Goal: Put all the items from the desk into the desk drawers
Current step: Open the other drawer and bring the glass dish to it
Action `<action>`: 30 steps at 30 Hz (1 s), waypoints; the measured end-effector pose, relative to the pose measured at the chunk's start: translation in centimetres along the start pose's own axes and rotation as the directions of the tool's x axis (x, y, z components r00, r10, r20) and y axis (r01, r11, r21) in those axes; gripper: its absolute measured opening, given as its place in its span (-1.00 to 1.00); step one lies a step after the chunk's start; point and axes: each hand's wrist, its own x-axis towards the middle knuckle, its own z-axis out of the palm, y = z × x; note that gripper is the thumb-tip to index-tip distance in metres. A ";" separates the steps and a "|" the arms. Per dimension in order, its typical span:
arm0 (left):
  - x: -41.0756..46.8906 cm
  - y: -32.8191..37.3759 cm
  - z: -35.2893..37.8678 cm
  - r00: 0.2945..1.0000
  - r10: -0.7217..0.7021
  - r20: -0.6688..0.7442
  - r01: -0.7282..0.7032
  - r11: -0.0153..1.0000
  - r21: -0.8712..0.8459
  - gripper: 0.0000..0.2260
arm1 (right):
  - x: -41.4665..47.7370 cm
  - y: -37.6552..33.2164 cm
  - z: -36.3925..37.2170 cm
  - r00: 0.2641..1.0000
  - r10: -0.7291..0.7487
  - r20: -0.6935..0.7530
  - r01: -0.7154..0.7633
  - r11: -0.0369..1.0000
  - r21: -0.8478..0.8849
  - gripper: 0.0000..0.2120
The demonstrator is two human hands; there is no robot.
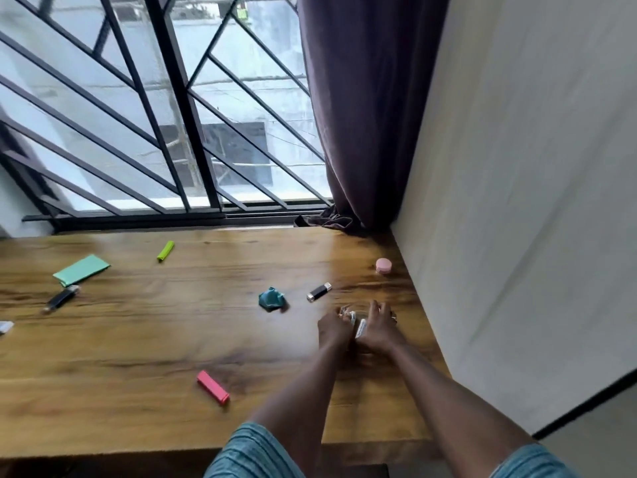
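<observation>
On the right part of the wooden desk (144, 346) my left hand (332, 327) and my right hand (379, 326) are close together, gripping small pale objects (358, 326) between them; motion blur hides what they are. Just beyond the hands lie a black USB stick (319, 291) and a crumpled teal object (272, 299). A pink flat box (212, 387) lies nearer to me. A pink round jar (383, 265) stands by the wall. Far left lie a green packet (81, 269), a black lighter (61, 298) and a lime green clip (165, 251).
A white wall (517, 201) borders the desk's right edge. A dark curtain (365, 108) hangs at the back right corner, with a barred window (155, 115) behind the desk. A white item (5, 327) shows at the left edge. No drawer is in view.
</observation>
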 end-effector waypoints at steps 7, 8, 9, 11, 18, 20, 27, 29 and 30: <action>0.5 -0.3 -2.1 0.991 -0.043 -0.127 0.034 0.997 -0.075 -0.76 | 0.3 -2.4 -0.4 0.996 -0.086 0.021 0.087 0.995 -0.051 0.13; 0.4 -0.5 -2.6 0.988 -0.044 -0.150 0.033 0.996 -0.079 -0.76 | 0.2 -2.9 -0.4 0.995 -0.100 0.015 0.100 0.993 -0.055 0.14; 0.2 -0.7 -3.2 0.985 -0.048 -0.169 0.033 0.995 -0.092 -0.75 | 0.0 -3.6 -0.4 0.993 -0.115 0.015 0.116 0.992 -0.058 0.16; -0.4 -1.4 -4.9 0.979 -0.050 -0.196 0.029 0.993 -0.111 -0.74 | -0.6 -5.2 -0.1 0.987 -0.155 0.033 0.157 0.985 -0.065 0.19; -4.3 -6.8 -12.2 0.931 -0.121 -0.344 0.062 0.982 -0.177 -0.69 | -4.9 -12.2 3.5 0.944 -0.320 0.074 0.325 0.944 -0.057 0.15; -5.7 -9.3 -14.7 0.915 -0.144 -0.378 0.073 0.978 -0.196 -0.69 | -7.0 -14.8 5.3 0.928 -0.365 0.076 0.369 0.928 -0.051 0.13; -12.2 -19.9 -25.1 0.835 -0.238 -0.497 0.122 0.960 -0.254 -0.73 | -16.0 -24.8 13.4 0.863 -0.487 0.134 0.494 0.870 -0.016 0.04; -14.3 -22.8 -28.1 0.812 -0.255 -0.525 0.125 0.955 -0.269 -0.73 | -18.6 -27.6 15.8 0.842 -0.513 0.167 0.520 0.854 -0.003 0.03; -15.5 -24.2 -29.7 0.802 -0.262 -0.537 0.128 0.953 -0.273 -0.73 | -19.9 -29.0 16.9 0.831 -0.527 0.177 0.534 0.845 0.006 0.03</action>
